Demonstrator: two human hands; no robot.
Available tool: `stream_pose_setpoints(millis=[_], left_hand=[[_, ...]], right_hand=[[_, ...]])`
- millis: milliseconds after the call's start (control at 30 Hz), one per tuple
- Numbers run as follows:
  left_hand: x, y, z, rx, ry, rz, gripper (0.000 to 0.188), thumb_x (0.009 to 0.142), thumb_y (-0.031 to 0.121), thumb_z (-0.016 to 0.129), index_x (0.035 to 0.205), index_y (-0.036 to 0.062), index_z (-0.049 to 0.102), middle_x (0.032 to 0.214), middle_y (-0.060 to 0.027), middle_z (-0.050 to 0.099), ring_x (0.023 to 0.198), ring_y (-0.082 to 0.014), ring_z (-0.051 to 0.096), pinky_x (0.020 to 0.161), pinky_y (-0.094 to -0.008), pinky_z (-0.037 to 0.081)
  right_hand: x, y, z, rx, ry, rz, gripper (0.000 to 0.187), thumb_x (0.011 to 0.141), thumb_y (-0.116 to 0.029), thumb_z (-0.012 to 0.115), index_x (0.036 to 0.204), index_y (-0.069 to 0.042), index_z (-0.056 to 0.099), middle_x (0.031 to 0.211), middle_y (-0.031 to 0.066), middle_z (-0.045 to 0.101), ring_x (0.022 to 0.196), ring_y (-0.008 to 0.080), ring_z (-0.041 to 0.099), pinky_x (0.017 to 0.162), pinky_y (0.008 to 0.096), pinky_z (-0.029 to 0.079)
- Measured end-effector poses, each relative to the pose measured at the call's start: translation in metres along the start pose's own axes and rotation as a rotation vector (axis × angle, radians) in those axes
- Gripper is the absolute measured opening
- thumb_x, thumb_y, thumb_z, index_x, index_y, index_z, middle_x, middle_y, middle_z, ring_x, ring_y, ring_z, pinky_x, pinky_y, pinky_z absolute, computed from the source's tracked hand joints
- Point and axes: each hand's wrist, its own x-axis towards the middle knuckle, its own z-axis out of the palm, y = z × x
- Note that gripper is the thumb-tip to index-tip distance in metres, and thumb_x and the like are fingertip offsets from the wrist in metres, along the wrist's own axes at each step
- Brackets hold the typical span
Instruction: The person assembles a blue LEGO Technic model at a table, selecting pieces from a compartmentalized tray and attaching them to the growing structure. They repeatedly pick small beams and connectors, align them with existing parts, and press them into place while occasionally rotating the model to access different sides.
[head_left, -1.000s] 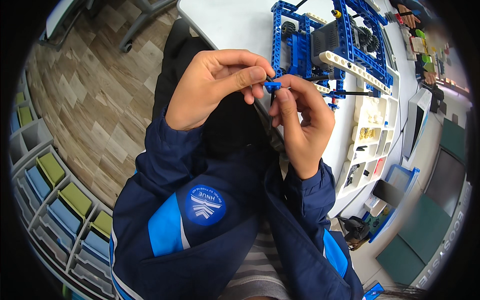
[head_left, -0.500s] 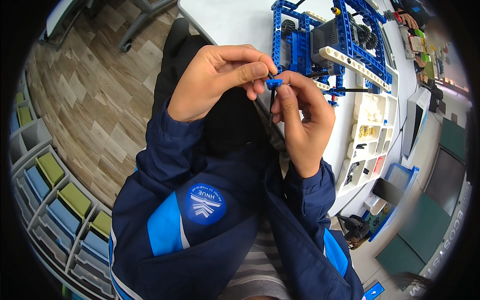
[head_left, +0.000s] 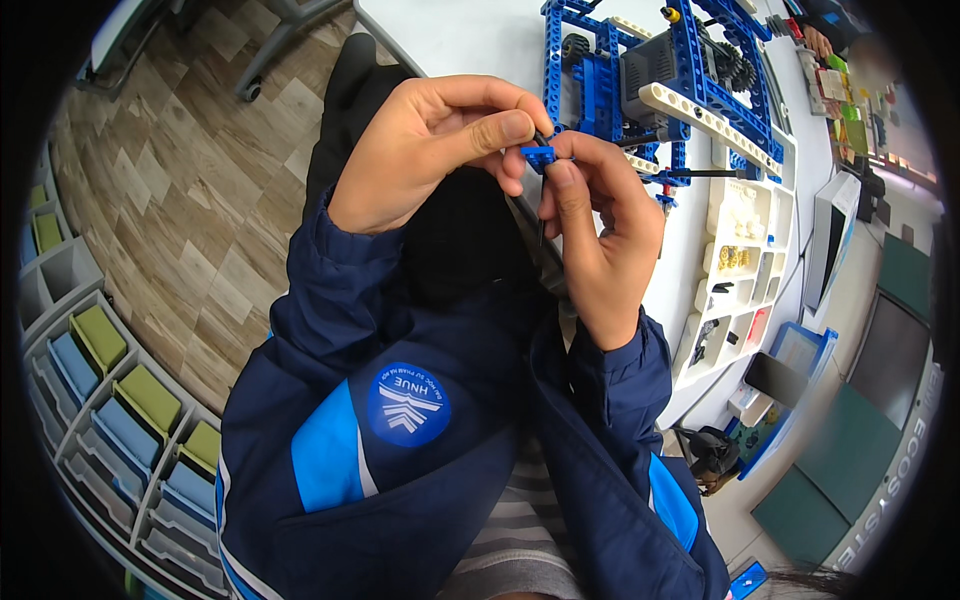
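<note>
Over the table's edge, my two hands meet at a small blue building piece (head_left: 538, 156) with a black axle (head_left: 542, 138) through it. My left hand (head_left: 430, 150) pinches the axle's upper end between thumb and index finger. The blue piece is held by my right hand (head_left: 608, 235), thumb and index finger closed on it from the right. Part of the axle shows below the piece, mostly covered by my right fingers. Just beyond them stands a building-set model (head_left: 592, 105) of blue beams, white beams, black gears and a grey box.
The white table (head_left: 470, 40) runs along the far side. A white sorting tray (head_left: 712, 262) of small parts lies right of the model, with a blue-rimmed bin (head_left: 825, 350) beyond. Shelves with green and blue trays (head_left: 150, 400) line the left. Another person's hand (head_left: 818, 40) shows at far right.
Both hands have moved slightly up and left. The blue piece has shifted with them and turned, showing more of its side.
</note>
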Motion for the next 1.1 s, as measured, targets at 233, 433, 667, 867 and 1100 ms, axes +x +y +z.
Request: stream_pose_setpoints(millis=[233,433,667,867,1100], left_hand=[[0.0,-0.001,0.0,0.007,-0.011,0.007,0.023,0.098,0.021,0.064,0.099,-0.002,0.066,0.091,-0.0056,0.063,0.071,-0.0088,0.061,0.065,-0.0242,0.055],[0.003,-0.001,-0.009,0.078,-0.07,0.061,0.022,0.097,0.018,0.064,0.097,-0.0036,0.066,0.094,-0.0078,0.062,0.073,-0.0116,0.062,0.065,-0.0253,0.056],[0.017,-0.001,-0.02,0.13,-0.21,0.179,0.018,0.096,0.013,0.064,0.094,-0.0045,0.067,0.094,-0.0104,0.061,0.075,-0.016,0.064,0.062,-0.026,0.058],[0.028,-0.001,-0.026,0.11,-0.325,0.177,0.014,0.095,0.01,0.064,0.101,-0.0022,0.069,0.096,-0.0073,0.065,0.074,-0.0137,0.067,0.071,-0.0262,0.058],[0.028,-0.004,-0.026,0.088,-0.334,0.179,0.014,0.095,0.011,0.065,0.098,-0.0025,0.069,0.095,-0.0073,0.065,0.074,-0.0136,0.067,0.07,-0.0264,0.058]], right_hand=[[0.0,0.0,-0.002,0.011,-0.01,0.015,0.011,0.095,-0.003,0.06,0.104,0.001,0.065,0.073,0.0028,0.063,0.058,0.007,0.057,0.053,0.0216,0.043],[-0.001,0.0,0.0,-0.014,-0.017,0.013,0.011,0.096,-0.003,0.059,0.104,0.001,0.065,0.076,0.0035,0.064,0.061,0.0078,0.059,0.055,0.0221,0.044],[-0.003,0.001,0.002,-0.034,-0.003,-0.005,0.01,0.096,-0.003,0.059,0.104,0.001,0.065,0.077,0.004,0.064,0.062,0.0084,0.058,0.057,0.0228,0.044],[-0.003,0.002,0.002,0.007,-0.004,0.007,0.012,0.096,-0.002,0.058,0.106,0.002,0.064,0.077,0.0045,0.064,0.062,0.0086,0.057,0.057,0.0228,0.044],[-0.002,0.002,0.002,-0.015,0.006,0.0,0.012,0.097,-0.002,0.058,0.106,0.002,0.064,0.074,0.0039,0.063,0.061,0.0084,0.056,0.056,0.0228,0.044]])
